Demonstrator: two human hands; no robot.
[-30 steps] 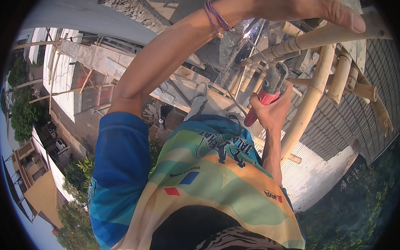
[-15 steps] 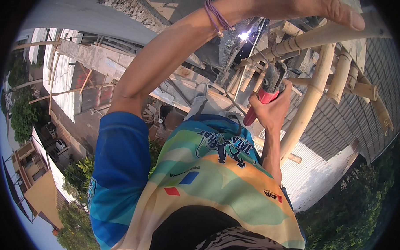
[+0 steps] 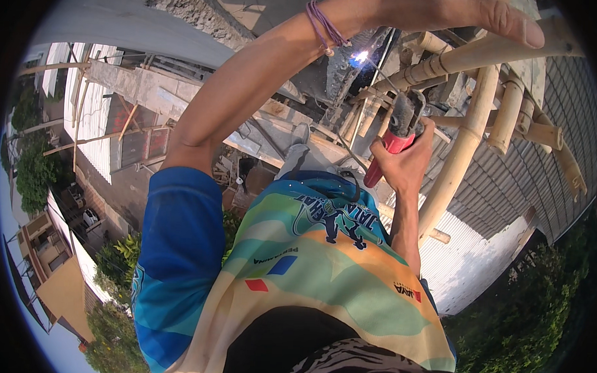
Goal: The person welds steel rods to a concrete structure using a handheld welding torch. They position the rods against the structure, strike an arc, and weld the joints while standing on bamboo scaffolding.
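My right hand (image 3: 410,163) is closed around the red grip of a welding electrode holder (image 3: 399,139), its dark jaws pointing up and away from me. From the jaws a thin electrode (image 3: 385,76) runs up and left to a bright welding arc (image 3: 360,58). The arc burns against a rough grey upright (image 3: 340,79); the exact joint is lost in the glare. My left hand (image 3: 442,12) is raised across the top of the view with its thumb stretched out to the right. Its other fingers are cut off or hidden. A purple cord circles that wrist.
Bamboo poles (image 3: 468,136) form scaffolding just right of my right hand. Beyond them lies a tiled roof (image 3: 502,184) with pale sheeting (image 3: 470,265) below. My foot (image 3: 301,133) rests on planks high above the ground. A dark cable (image 3: 349,152) hangs near my waist.
The arc's bright spot has shifted slightly left and down. The electrode holder has tilted a little with it; my left hand is nearly still.
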